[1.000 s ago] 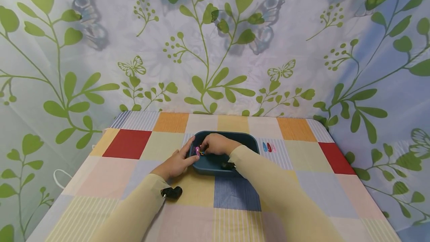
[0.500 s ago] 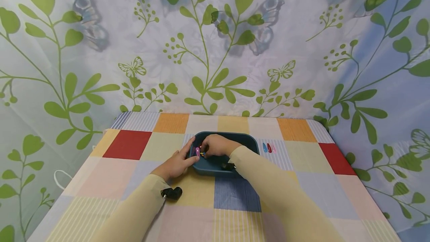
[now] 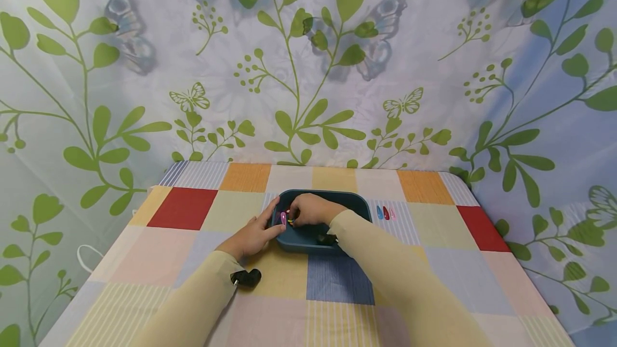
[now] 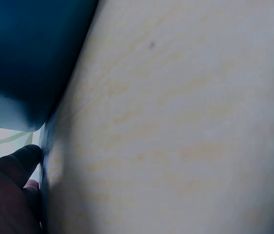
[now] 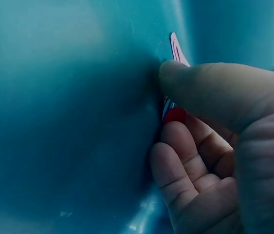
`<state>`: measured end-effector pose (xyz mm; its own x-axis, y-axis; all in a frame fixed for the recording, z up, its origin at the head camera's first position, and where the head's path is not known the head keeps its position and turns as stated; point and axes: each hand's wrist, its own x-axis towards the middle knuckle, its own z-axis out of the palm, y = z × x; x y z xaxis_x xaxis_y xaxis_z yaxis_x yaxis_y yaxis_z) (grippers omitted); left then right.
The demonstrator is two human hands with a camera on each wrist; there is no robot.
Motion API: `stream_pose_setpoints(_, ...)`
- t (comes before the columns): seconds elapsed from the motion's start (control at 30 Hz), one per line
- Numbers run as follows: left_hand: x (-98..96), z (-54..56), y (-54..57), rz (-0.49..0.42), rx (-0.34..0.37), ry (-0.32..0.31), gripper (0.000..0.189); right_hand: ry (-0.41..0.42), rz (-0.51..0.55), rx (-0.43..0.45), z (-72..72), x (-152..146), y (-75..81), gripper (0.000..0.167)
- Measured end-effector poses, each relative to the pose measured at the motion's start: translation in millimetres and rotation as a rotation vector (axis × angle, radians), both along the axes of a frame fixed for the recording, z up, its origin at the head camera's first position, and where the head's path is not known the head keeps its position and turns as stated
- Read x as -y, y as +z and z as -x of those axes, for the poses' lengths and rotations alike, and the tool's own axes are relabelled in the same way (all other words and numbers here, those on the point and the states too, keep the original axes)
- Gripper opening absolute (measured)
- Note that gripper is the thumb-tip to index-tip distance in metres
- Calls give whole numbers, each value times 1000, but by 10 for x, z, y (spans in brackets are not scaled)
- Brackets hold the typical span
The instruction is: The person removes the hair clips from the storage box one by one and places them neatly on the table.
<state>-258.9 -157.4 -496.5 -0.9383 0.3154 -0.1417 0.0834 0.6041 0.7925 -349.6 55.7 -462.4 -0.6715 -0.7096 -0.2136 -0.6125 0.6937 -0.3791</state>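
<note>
A dark blue tray [image 3: 337,248] sits on the patchwork cloth. My left hand [image 3: 249,237] rests against its left end, fingers spread along the rim and thumb over the near corner. Just inside that end, close by the thumb, lies a magenta hair clip [image 3: 283,218]. My right hand [image 3: 313,209] reaches down into the tray with curled fingers, and small colourful pieces show at its fingertips. In the right wrist view, a red hair clip [image 5: 174,115] is pinched between the thumb and fingers. A pink hair clip [image 5: 175,47] shows just beyond the thumb, partly hidden by it.
Right of the tray, a blue clip [image 3: 380,212], a dark red clip [image 3: 386,212] and a pale pink clip [image 3: 392,213] lie in a row on the tablecloth [image 3: 337,277]. A leaf-patterned curtain [image 3: 308,68] hangs behind. A white cable [image 3: 84,258] loops at the left.
My right fingertips have shifted slightly among the small clips at the tray's left end. The left hand stays in place at the rim.
</note>
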Motion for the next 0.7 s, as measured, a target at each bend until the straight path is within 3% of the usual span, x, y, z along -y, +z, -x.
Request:
stream_pose_setpoints(0.33, -9, -8, 0, 14, 14, 15, 79, -38, 8, 6, 13, -53, 1, 16)
stream_pose_setpoints(0.7, 10, 5, -22, -14, -6, -27, 80, -34, -29, -82, -26, -190, 47, 25)
